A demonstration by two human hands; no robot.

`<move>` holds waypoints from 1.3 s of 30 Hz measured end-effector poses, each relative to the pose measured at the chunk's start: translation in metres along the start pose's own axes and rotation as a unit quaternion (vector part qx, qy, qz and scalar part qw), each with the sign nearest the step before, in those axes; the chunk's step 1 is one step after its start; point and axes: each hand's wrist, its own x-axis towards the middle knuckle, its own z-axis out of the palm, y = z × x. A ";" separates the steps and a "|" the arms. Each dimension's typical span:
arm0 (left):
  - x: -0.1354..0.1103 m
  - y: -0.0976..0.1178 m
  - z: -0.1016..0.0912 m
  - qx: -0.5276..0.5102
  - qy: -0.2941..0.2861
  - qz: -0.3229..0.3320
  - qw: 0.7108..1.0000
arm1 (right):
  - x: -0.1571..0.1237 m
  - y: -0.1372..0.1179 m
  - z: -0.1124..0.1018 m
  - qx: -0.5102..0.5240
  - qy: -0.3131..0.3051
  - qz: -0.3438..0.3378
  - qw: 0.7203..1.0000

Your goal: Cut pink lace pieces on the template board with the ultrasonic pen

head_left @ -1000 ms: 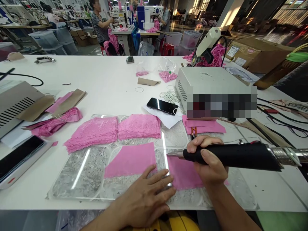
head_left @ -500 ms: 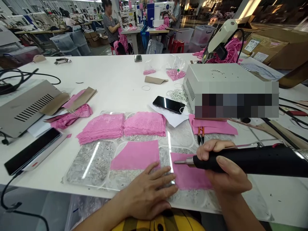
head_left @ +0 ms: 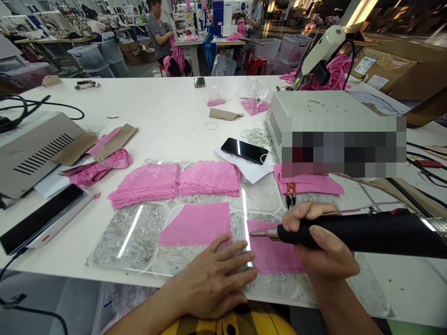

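Observation:
My right hand (head_left: 323, 246) is wrapped round a black hand-held tool with a narrow metal tip (head_left: 349, 232). That tip points left and lies over the left edge of a pink fabric piece (head_left: 279, 253); whether it touches is unclear. Flat beside that piece rests my left hand (head_left: 218, 277), fingers spread, fingertips at the fabric's left edge. Another pink fabric piece (head_left: 197, 224), with one slanted corner, lies just beyond my left fingers. Both pieces are on a clear, scuffed plastic sheet (head_left: 127, 242). Two stacks of pink lace pieces, a left stack (head_left: 146, 181) and a right stack (head_left: 209, 179), lie behind.
Orange-handled snips (head_left: 291, 194) lie by more pink fabric (head_left: 310, 184). A grey box unit (head_left: 314, 103) stands at the right, another grey unit (head_left: 38, 144) at the left. Also here are a black phone (head_left: 244, 150), a charging device (head_left: 45, 216) and a tied pink bundle (head_left: 101, 167).
The tool in my right hand has shifted slightly left, its tip moving a little across the fabric edge. My left hand stays flat in place. The camera view has moved slightly.

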 end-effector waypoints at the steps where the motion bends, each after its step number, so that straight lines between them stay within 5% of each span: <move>1: 0.000 0.000 0.000 0.000 0.001 0.001 1.000 | 0.000 0.000 0.000 0.001 -0.001 0.000 1.000; 24: 0.000 -0.001 -0.003 -0.003 -0.008 0.014 1.000 | -0.001 -0.007 -0.005 0.039 -0.044 0.016 0.998; 39: 0.000 -0.001 -0.004 -0.003 -0.022 0.038 0.999 | -0.006 -0.015 -0.008 0.062 -0.124 0.078 0.987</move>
